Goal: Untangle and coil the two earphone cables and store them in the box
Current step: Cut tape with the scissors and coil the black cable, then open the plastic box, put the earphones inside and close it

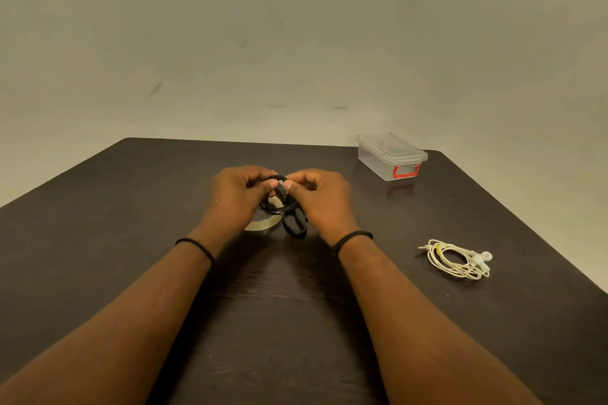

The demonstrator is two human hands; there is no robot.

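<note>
A person's left hand (235, 196) and right hand (317, 197) meet above the middle of a dark tabletop (98, 240), each grip pinched on a black earphone cable (289, 214) whose loops hang between the palms, one loop drooping to the wood. Beneath the hands lies a pale ring, seemingly a roll of tape (263, 223). To the right, well apart, a white earphone cable (457, 260) rests already wound into a loose coil with a yellow mark at one side. At the far right corner stands the clear plastic box (391, 156), lid on, red latch closed. By appearances, the job is about half done: the black cable remains to be finished, and neither set is boxed.
</note>
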